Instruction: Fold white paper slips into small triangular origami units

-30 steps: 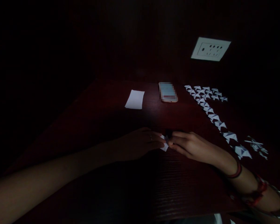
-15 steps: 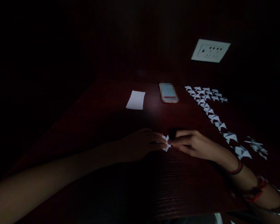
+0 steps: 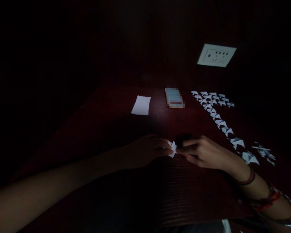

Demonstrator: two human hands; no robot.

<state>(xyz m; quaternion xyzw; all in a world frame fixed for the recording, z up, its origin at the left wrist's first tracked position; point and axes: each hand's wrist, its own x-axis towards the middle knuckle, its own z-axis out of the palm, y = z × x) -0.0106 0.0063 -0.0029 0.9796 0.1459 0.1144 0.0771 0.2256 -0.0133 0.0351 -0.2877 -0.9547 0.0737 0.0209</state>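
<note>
A small folded white paper piece (image 3: 173, 149) with pointed corners lies on the dark red table (image 3: 145, 197). My left hand (image 3: 152, 149), a ring on one finger, holds it from the left, fingers pressed on its side. From the right, my right hand (image 3: 199, 152) pinches the piece's edge between thumb and fingertips. The left fingers cover part of the paper, so its whole shape is hidden. Beyond the hands lies a stack of white paper sheets (image 3: 141, 105).
A phone (image 3: 174, 97), its screen blurred, lies behind the hands. Many similar folded paper pieces (image 3: 219, 123) stand in rows on the right. Thin paper scraps (image 3: 264, 152) lie beside them. A white socket plate (image 3: 217, 55) is on the wall.
The view has shifted slightly. Both hands stay at the folded paper, and the right fingers have moved only a little at its edge.
</note>
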